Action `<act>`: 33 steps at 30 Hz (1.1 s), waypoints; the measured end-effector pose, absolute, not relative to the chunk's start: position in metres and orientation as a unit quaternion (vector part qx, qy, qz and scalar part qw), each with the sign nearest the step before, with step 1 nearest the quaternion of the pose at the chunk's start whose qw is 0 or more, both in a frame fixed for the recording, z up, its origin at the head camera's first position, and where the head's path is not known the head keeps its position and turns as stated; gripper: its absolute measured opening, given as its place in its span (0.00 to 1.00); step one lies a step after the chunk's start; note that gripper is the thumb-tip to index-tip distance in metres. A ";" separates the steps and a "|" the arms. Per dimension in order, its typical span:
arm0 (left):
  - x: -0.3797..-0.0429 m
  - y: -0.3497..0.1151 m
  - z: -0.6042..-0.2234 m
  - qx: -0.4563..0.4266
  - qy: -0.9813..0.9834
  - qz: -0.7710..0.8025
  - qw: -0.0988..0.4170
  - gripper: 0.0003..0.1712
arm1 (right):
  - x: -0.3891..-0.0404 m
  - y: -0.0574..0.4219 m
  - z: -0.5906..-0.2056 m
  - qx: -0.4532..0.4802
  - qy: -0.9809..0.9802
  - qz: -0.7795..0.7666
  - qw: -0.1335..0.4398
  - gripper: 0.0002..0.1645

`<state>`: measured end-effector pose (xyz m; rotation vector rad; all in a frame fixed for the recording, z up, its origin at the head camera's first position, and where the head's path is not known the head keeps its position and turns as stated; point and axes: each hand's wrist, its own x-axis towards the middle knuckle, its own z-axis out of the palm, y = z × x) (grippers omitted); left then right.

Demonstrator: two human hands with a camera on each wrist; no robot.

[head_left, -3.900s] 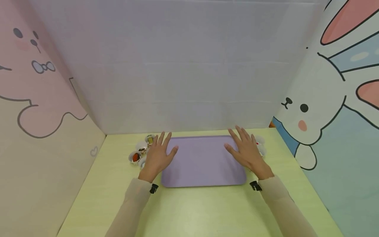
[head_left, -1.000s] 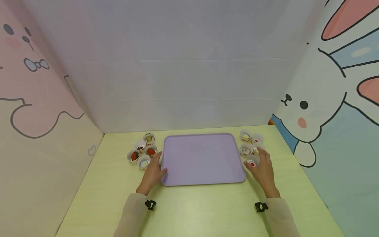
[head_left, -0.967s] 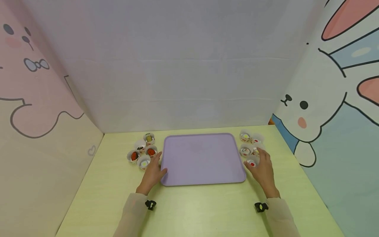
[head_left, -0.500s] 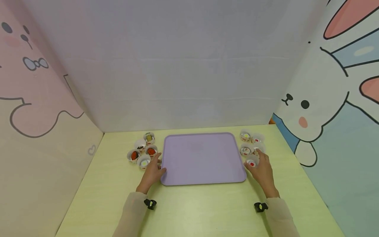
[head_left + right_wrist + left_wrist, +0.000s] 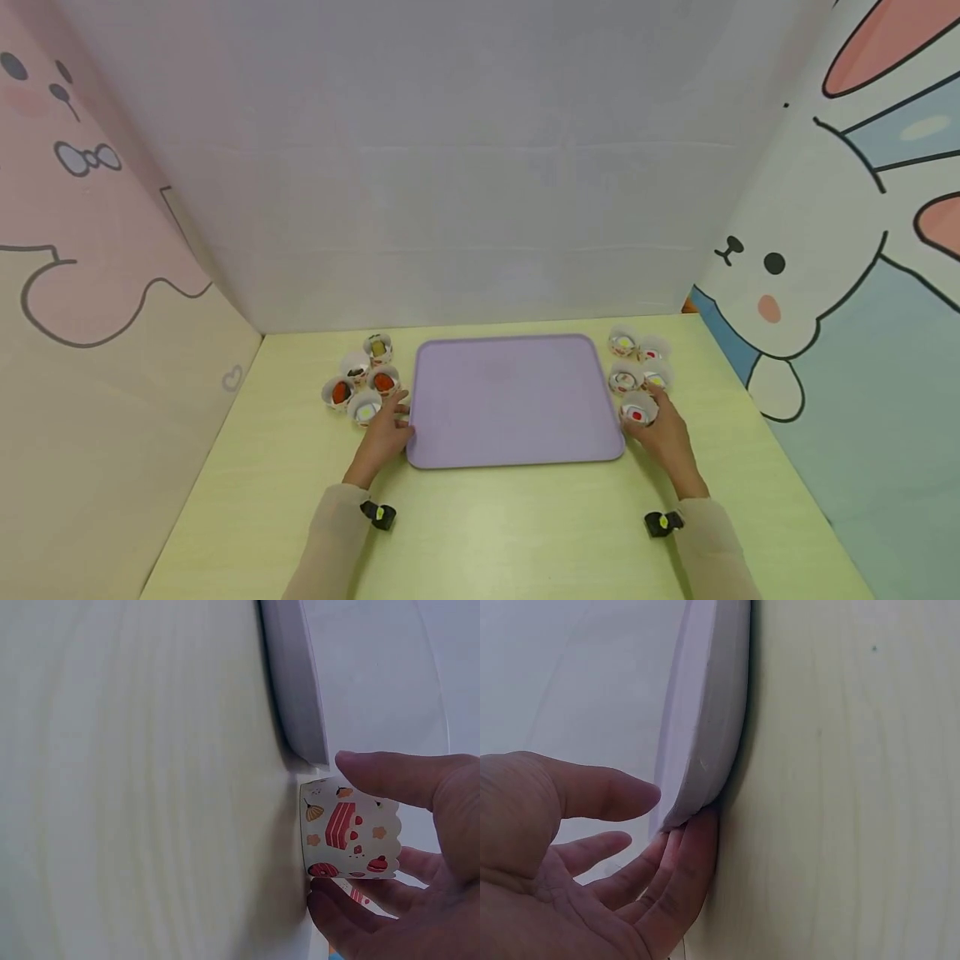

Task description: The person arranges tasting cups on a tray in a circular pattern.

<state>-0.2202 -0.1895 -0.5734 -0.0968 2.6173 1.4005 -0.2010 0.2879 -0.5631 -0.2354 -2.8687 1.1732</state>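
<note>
At the tray's right front corner my right hand (image 5: 663,435) holds a white paper baking cup (image 5: 349,829) between thumb and fingers. Cake pictures are printed on the cup's scalloped wall. Inside the cup, a white piece with a red centre shows in the head view. My left hand (image 5: 381,442) is at the left edge of a flat lilac tray (image 5: 517,400). In the left wrist view its thumb lies by the tray's rim and the curled fingers touch the outer wall, pinching the edge.
Several more cups stand right of the tray, including one with a yellow-centred piece (image 5: 623,342). Left of it is another group, among them a cup with a red-orange piece (image 5: 341,393). A pale wall (image 5: 480,208) rises behind the light wooden table (image 5: 487,533).
Earlier both hands hovered spread over the tray's sides. They lowered; the left thumb drew in to the tray's rim, and the right fingers closed round the nearest cup.
</note>
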 end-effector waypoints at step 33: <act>-0.225 -0.198 -0.582 -0.063 0.826 0.550 0.109 0.32 | -0.203 0.287 -0.561 -0.108 -0.919 0.377 -0.037 0.51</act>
